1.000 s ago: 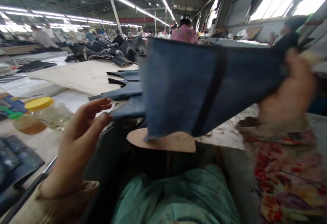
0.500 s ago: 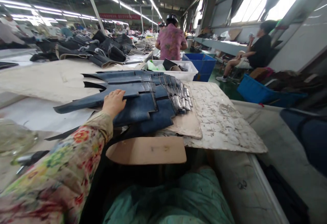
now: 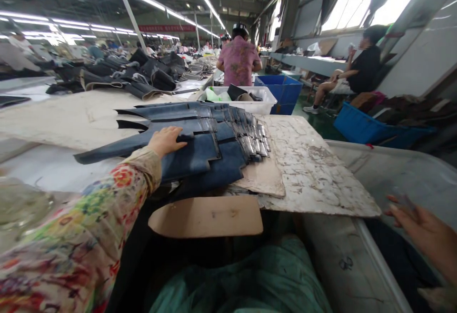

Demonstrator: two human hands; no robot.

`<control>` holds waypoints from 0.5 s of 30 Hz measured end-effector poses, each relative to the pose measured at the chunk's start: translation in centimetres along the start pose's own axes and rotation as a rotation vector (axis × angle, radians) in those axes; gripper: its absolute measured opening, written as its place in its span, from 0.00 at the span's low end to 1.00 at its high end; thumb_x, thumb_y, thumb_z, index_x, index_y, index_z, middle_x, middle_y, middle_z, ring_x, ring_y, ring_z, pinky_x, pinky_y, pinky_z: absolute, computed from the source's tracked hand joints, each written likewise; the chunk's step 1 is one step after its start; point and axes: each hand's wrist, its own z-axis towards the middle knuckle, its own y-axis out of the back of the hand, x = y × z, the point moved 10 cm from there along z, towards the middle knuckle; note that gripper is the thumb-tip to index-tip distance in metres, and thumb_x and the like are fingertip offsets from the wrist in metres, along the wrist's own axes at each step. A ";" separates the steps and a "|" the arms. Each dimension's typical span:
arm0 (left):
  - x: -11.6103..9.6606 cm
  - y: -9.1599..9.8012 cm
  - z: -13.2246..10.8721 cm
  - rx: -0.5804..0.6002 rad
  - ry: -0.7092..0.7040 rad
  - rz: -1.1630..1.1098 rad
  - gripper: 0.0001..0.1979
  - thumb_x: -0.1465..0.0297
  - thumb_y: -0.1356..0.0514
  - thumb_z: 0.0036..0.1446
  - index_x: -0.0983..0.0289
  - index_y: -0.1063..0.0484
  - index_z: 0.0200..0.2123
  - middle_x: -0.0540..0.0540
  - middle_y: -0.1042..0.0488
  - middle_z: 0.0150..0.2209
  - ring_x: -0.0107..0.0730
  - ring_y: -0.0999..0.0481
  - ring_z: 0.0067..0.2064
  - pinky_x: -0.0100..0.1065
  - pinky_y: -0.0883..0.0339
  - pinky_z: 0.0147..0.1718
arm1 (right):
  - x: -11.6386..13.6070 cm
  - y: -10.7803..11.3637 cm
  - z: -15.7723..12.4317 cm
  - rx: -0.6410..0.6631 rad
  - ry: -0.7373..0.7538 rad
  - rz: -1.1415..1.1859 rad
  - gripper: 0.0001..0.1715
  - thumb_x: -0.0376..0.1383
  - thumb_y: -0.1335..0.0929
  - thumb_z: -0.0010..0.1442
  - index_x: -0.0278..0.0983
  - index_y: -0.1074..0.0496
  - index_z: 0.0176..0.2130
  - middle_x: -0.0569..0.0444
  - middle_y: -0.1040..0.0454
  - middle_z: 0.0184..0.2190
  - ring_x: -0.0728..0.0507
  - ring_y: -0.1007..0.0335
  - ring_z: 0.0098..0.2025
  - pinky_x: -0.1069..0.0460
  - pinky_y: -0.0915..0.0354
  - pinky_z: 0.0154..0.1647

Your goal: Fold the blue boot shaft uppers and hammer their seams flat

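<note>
A fanned stack of dark blue denim pieces (image 3: 214,134) lies on a worn board (image 3: 307,170) in front of me. My left hand (image 3: 166,140) rests flat on the near pieces, fingers stretched out and holding nothing. My right hand (image 3: 421,229) is low at the right edge of view, over a large grey bin (image 3: 342,260). Its fingers are apart, slightly blurred, with nothing in them. A tan cardboard template (image 3: 207,216) sticks out from under the stack toward me.
Teal cloth (image 3: 250,284) lies on my lap. A white tub (image 3: 264,99) and blue crates (image 3: 282,89) stand beyond the board. A person in a pink shirt (image 3: 238,60) stands ahead; another (image 3: 357,70) sits at right. Dark garments (image 3: 143,75) are piled at far left.
A second ago my right hand held up a denim piece; that piece is gone from view. My left hand went onto the stack and slid slightly right. My right hand came back into view empty.
</note>
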 end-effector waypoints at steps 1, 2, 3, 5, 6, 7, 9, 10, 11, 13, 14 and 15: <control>0.0 -0.3 -0.4 -0.013 0.027 -0.006 0.24 0.58 0.43 0.50 0.60 0.33 0.50 0.60 0.32 0.55 0.49 0.34 0.55 0.44 0.42 0.50 | 0.9 -0.9 -0.5 0.056 -0.023 0.045 0.15 0.48 0.35 0.48 0.50 0.31 0.37 0.42 0.24 0.28 0.33 0.27 0.31 0.41 0.37 0.36; 0.2 -0.5 -0.6 -0.026 0.066 -0.013 0.20 0.61 0.44 0.51 0.61 0.31 0.47 0.61 0.29 0.52 0.49 0.32 0.53 0.45 0.41 0.49 | 1.9 -1.5 -1.0 0.096 -0.035 0.088 0.15 0.48 0.35 0.48 0.50 0.31 0.38 0.42 0.24 0.30 0.32 0.27 0.32 0.41 0.37 0.37; 0.5 -0.3 -0.7 -0.041 0.111 -0.022 0.16 0.63 0.45 0.53 0.62 0.29 0.43 0.62 0.27 0.48 0.49 0.30 0.50 0.45 0.40 0.47 | 2.8 -1.8 -1.5 0.114 -0.036 0.115 0.16 0.48 0.34 0.48 0.51 0.31 0.39 0.42 0.25 0.31 0.33 0.27 0.33 0.41 0.38 0.38; 1.7 1.0 -0.3 -0.082 0.200 -0.052 0.14 0.64 0.48 0.56 0.65 0.28 0.37 0.63 0.24 0.41 0.46 0.27 0.45 0.43 0.38 0.42 | 3.6 -2.0 -2.4 0.142 -0.050 0.127 0.16 0.49 0.33 0.47 0.53 0.31 0.38 0.43 0.25 0.31 0.33 0.27 0.33 0.41 0.38 0.38; 2.4 2.3 0.1 -0.117 0.243 -0.069 0.16 0.63 0.50 0.57 0.66 0.28 0.37 0.63 0.24 0.39 0.44 0.27 0.43 0.42 0.38 0.41 | 3.5 -1.8 -2.7 0.144 -0.064 0.116 0.15 0.49 0.33 0.46 0.54 0.31 0.37 0.43 0.25 0.31 0.34 0.27 0.33 0.42 0.38 0.38; 3.1 3.7 0.4 -0.162 0.283 -0.086 0.18 0.61 0.52 0.59 0.68 0.29 0.38 0.63 0.24 0.40 0.43 0.27 0.42 0.42 0.38 0.40 | 3.2 -1.5 -3.0 0.142 -0.074 0.106 0.15 0.49 0.33 0.46 0.54 0.32 0.36 0.44 0.25 0.31 0.34 0.27 0.33 0.42 0.38 0.38; 4.3 6.5 0.8 -0.256 0.346 -0.116 0.23 0.59 0.57 0.61 0.71 0.32 0.42 0.63 0.26 0.42 0.41 0.28 0.43 0.42 0.39 0.41 | 2.5 -1.1 -3.3 0.120 -0.080 0.091 0.13 0.49 0.34 0.46 0.54 0.32 0.35 0.44 0.25 0.31 0.34 0.28 0.34 0.42 0.38 0.39; 4.6 7.5 0.8 -0.286 0.363 -0.132 0.24 0.58 0.56 0.62 0.72 0.32 0.43 0.63 0.26 0.43 0.40 0.28 0.43 0.42 0.39 0.41 | 2.3 -1.0 -3.4 0.104 -0.080 0.091 0.13 0.49 0.34 0.46 0.54 0.31 0.35 0.43 0.25 0.31 0.34 0.28 0.34 0.41 0.38 0.39; 4.6 8.2 0.8 -0.301 0.370 -0.149 0.23 0.58 0.54 0.61 0.72 0.32 0.42 0.61 0.25 0.41 0.39 0.29 0.42 0.41 0.39 0.41 | 2.1 -1.3 -3.4 0.099 -0.080 0.105 0.13 0.49 0.34 0.46 0.53 0.31 0.35 0.43 0.25 0.30 0.33 0.28 0.34 0.41 0.38 0.40; 4.1 9.1 0.4 -0.309 0.364 -0.185 0.20 0.58 0.49 0.58 0.72 0.31 0.38 0.59 0.24 0.37 0.37 0.29 0.41 0.38 0.39 0.40 | 2.4 -2.5 -3.5 0.120 -0.076 0.161 0.13 0.48 0.33 0.46 0.50 0.31 0.35 0.43 0.24 0.30 0.31 0.27 0.34 0.39 0.38 0.40; 3.8 9.7 0.0 -0.322 0.362 -0.199 0.19 0.59 0.48 0.58 0.71 0.31 0.36 0.59 0.24 0.36 0.36 0.29 0.40 0.37 0.39 0.40 | 2.9 -3.3 -3.5 0.144 -0.067 0.205 0.12 0.47 0.32 0.46 0.50 0.30 0.34 0.43 0.24 0.31 0.31 0.27 0.34 0.39 0.37 0.40; 3.5 10.5 -0.3 -0.345 0.364 -0.208 0.19 0.59 0.49 0.59 0.71 0.31 0.37 0.59 0.24 0.37 0.36 0.29 0.41 0.37 0.39 0.40 | 3.6 -4.1 -3.5 0.175 -0.049 0.249 0.11 0.47 0.32 0.47 0.50 0.30 0.34 0.44 0.23 0.33 0.31 0.27 0.35 0.39 0.36 0.41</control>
